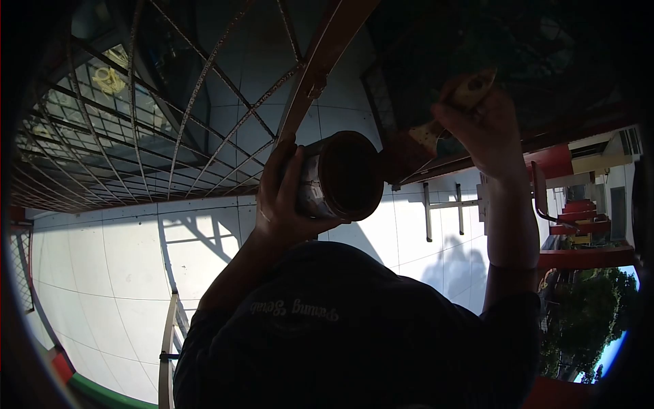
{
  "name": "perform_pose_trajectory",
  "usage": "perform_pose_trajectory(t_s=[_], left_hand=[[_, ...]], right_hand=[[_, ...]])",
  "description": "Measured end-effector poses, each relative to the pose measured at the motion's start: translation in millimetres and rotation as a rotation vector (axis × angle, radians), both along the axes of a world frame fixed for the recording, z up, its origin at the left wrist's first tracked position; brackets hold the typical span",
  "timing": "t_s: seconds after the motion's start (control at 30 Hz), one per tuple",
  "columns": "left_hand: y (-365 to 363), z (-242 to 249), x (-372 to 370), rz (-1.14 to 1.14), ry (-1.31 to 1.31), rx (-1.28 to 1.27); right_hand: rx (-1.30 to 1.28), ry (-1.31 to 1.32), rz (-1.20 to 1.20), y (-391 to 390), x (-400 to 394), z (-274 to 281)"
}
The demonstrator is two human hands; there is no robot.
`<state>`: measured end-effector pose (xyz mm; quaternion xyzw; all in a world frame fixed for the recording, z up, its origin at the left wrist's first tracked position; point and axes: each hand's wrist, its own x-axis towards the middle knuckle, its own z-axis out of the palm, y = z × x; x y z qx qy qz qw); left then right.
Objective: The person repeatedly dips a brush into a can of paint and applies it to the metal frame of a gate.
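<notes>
My left hand [276, 198] is wrapped around the side of a paint can [315, 187], whose round opening faces me with dark brown inside. In my right hand [487, 126] is a paintbrush [429, 136], gripped by its wooden handle. Its dark, brown-stained bristles point down-left and come right up to the can's right rim. Behind the can rises a brown metal frame bar [320, 68], with my left fingertips close to its lower end.
A metal lattice grille [204, 88] with speckled bars spreads across the upper left. Pale floor tiles [122, 252] lie far below in sun and shadow. Part of a ladder [168, 341] stands at lower left. Red beams [579, 259] and trees [586, 320] show at right.
</notes>
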<state>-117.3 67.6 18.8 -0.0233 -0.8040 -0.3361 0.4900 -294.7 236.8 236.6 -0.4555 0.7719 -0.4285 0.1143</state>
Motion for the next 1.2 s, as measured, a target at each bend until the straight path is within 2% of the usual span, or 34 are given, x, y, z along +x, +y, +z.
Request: perform_pose_trajectory(t_s=[0.13, 0.23, 0.37, 0.43, 0.5, 0.53, 0.6, 0.67, 0.7, 0.77, 0.8, 0.83, 1.0, 1.2], left_hand=[[-2.9, 0.0, -2.0, 0.038, -0.004, 0.004], [-3.4, 3.2, -4.7, 0.067, -0.014, 0.022], [4.6, 14.0, -4.9, 0.125, -0.133, 0.083], [10.6, 17.0, -8.3, 0.114, -0.172, 0.145], [18.6, 7.3, -15.0, 0.147, -0.174, 0.185], [25.0, 12.9, -20.8, 0.157, -0.138, 0.223], [37.5, -0.7, -30.9, 0.157, -0.03, 0.37], [50.5, 6.5, -38.6, 0.146, 0.027, 0.451], [65.6, 13.2, -40.5, 0.121, 0.086, 0.579], [81.4, 8.4, -43.1, 0.217, 0.149, 0.622], [89.7, 7.3, -44.8, 0.264, 0.181, 0.643], [97.1, 9.3, -46.5, 0.284, 0.22, 0.684], [153.8, 36.7, -35.7, 0.577, 0.059, 0.704], [158.0, 26.3, -34.3, 0.697, 0.172, 0.726]], right_hand=[[-0.091, -0.027, -0.048, 8.7, -15.4, -5.1], [-0.216, -0.216, -0.137, 24.0, -42.5, -19.0], [-0.693, -0.793, -0.276, 36.1, -70.4, -74.6], [-0.823, -1.15, -0.09, 52.0, -100.9, -122.7], [-0.884, -1.26, 0.033, 48.5, -117.9, -154.1], [-0.907, -1.296, 0.096, 41.7, -112.7, -145.1], [-1.01, -1.36, 0.292, 41.9, -140.4, -170.8], [-1.055, -1.437, 0.148, 38.3, -146.7, -147.7], [-1.048, -1.46, 0.213, 37.4, -161.3, -151.4], [-1.013, -1.503, 0.327, 34.0, -195.9, -155.7], [-0.959, -1.52, 0.163, 27.9, -203.6, -143.6], [-0.923, -1.466, 0.22, 22.1, -214.0, -131.8], [-0.85, -1.245, 0.495, -16.1, -244.8, -47.3], [-0.932, -1.088, 0.803, -67.1, -252.5, 40.5]])
